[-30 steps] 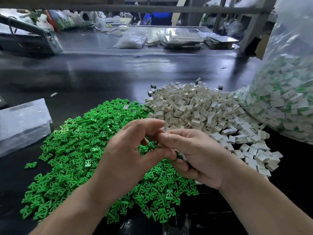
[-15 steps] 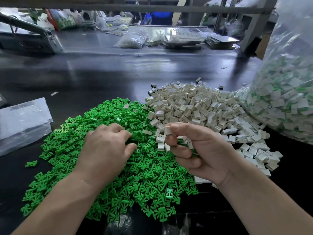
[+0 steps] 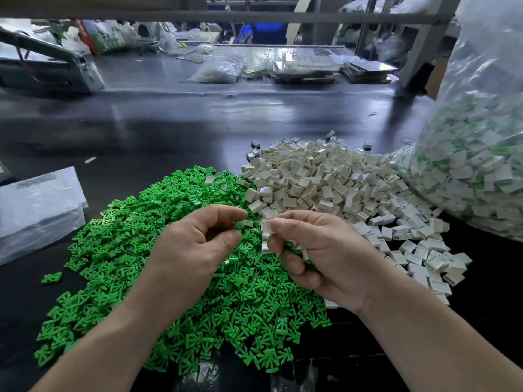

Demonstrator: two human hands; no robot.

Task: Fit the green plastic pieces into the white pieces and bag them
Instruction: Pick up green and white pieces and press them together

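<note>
Left hand: the left hand (image 3: 198, 244) hovers over the green pile; its fingers (image 3: 232, 213) are curled, forefinger and thumb tips pinching one small green piece (image 3: 240, 224); the remaining fingers fold loosely toward the palm.
Right hand: the right hand (image 3: 319, 250) is level with the left and just to its right; its fingers (image 3: 285, 222) curl round a short stack of white pieces (image 3: 266, 232), thumb on top; a little green shows deeper in the palm, too hidden to make out.
Between the hands: the green piece and the stack sit just beside each other; whether they touch I cannot tell.
Green pile: the green pile (image 3: 141, 264) lies on the counter directly below both sets of fingers; it spreads left of them and back toward the person.
White pile: the white pile (image 3: 325, 188) lies beyond and to the right of the right fingers; it meets the green pile's edge, and loose pieces trail off to the right of the right wrist.
Lone white piece: a lone white piece (image 3: 210, 180) rests on the green pile, beyond the left fingers.
Big clear bag: the big clear bag (image 3: 481, 165) stands well to the right of the right fingers; it is packed with white pieces showing green, and its foot is against the white pile.
Flat clear bag: the flat clear bag (image 3: 36, 210) lies well left of the left fingers.
Stray green piece: a stray green piece (image 3: 51, 277) lies left of the left forearm, apart from the pile.
Counter: the counter (image 3: 169, 123) is dark and glossy; far beyond the fingers lie more bags and trays, too blurred to detail.
</note>
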